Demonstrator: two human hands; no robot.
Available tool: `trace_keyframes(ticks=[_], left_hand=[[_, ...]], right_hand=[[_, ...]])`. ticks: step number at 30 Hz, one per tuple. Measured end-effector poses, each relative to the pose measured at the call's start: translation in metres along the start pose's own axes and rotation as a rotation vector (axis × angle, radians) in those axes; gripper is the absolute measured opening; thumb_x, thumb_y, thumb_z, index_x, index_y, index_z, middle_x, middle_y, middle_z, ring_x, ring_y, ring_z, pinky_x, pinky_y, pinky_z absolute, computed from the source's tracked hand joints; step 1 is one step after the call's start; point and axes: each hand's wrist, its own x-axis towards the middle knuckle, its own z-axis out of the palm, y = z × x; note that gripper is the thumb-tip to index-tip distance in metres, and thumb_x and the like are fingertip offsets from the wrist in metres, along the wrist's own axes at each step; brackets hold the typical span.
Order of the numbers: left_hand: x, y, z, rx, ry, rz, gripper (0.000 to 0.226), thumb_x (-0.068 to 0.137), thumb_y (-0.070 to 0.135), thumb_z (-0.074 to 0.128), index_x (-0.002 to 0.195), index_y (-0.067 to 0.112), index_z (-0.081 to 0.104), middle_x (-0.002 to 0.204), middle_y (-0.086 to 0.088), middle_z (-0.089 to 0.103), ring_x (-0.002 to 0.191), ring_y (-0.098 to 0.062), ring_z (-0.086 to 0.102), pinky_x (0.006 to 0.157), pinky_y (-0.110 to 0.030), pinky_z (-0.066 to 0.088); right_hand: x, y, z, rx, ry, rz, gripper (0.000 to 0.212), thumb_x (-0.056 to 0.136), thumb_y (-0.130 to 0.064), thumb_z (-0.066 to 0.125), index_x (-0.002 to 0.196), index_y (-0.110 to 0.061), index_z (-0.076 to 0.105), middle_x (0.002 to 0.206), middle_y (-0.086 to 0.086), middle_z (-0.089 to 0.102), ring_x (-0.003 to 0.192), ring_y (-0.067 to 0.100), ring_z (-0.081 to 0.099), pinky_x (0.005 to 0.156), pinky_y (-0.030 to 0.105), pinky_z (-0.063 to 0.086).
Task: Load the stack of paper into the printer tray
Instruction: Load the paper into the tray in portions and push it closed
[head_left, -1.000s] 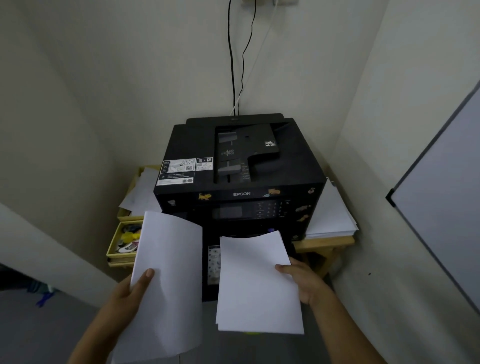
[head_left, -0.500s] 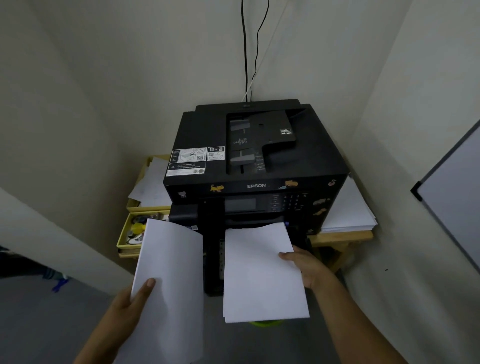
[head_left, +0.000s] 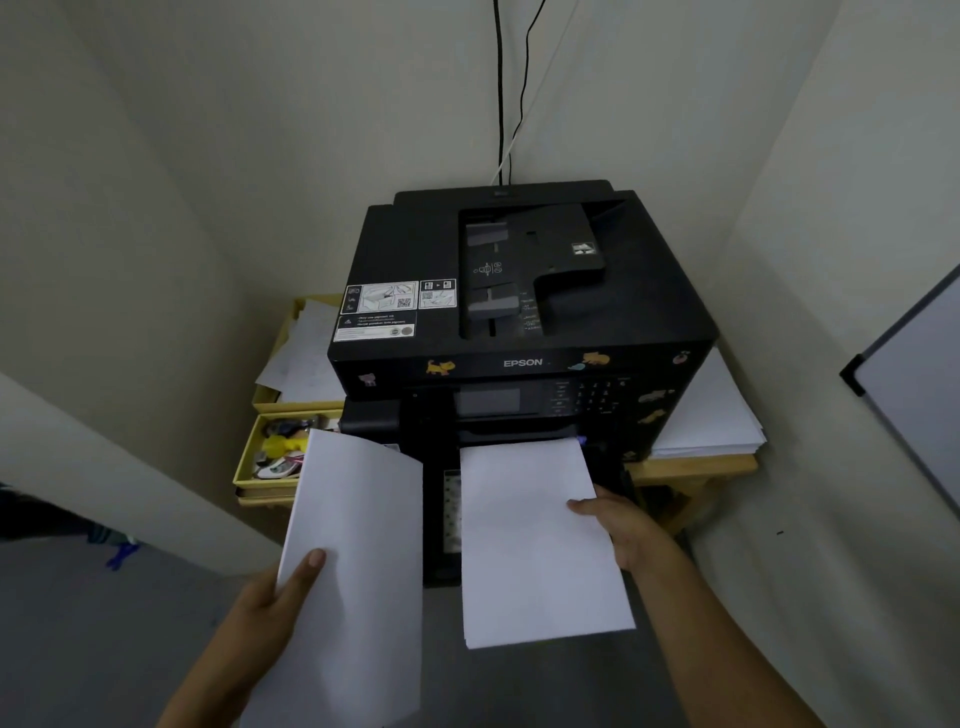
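**Paper in both hands, tray not yet loaded**

Nearest, left hand pinching a curved, floppy sheaf of white paper, thumb on top, held beside the machine. Right hand closed on the edge of a flatter white stack, far end at the front slot. Loading apparently just starting; both bundles still outside. Beyond, boxy matte-black printer, cartoon stickers on front. Farther right, loose paper pile on wooden stand.

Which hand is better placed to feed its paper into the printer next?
Right. The right hand holds its sheets with their far edge at the printer front opening; the left hand holds its paper off to the side.
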Motion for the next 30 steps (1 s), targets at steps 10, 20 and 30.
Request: trace_keyframes(ticks=[10, 20, 30], left_hand=[[0.011, 0.0, 0.004, -0.001, -0.011, 0.002, 0.046, 0.097, 0.053, 0.053, 0.113, 0.013, 0.068, 0.099, -0.013, 0.077, 0.088, -0.032, 0.076, 0.077, -0.047, 0.061], [0.011, 0.006, 0.012, 0.016, -0.039, -0.003, 0.041, 0.098, 0.053, 0.052, 0.104, 0.015, 0.066, 0.1, -0.008, 0.076, 0.089, -0.029, 0.074, 0.068, -0.038, 0.057], [0.013, 0.011, 0.011, -0.012, -0.051, -0.01, 0.039, 0.098, 0.053, 0.051, 0.099, 0.017, 0.066, 0.102, -0.01, 0.076, 0.091, -0.031, 0.074, 0.073, -0.042, 0.059]], right_hand=[[0.009, -0.01, 0.001, 0.035, -0.033, -0.002, 0.038, 0.101, -0.01, 0.072, 0.137, -0.02, 0.066, 0.132, 0.017, 0.073, 0.124, 0.042, 0.068, 0.109, 0.063, 0.053], [0.029, -0.033, 0.018, -0.027, 0.083, -0.008, 0.035, 0.1, -0.011, 0.073, 0.134, -0.003, 0.068, 0.129, 0.022, 0.072, 0.117, 0.043, 0.07, 0.102, 0.059, 0.058], [0.014, -0.037, 0.029, -0.292, 0.259, -0.199, 0.024, 0.101, -0.03, 0.071, 0.119, -0.016, 0.064, 0.11, 0.005, 0.071, 0.1, 0.028, 0.071, 0.092, 0.042, 0.06]])
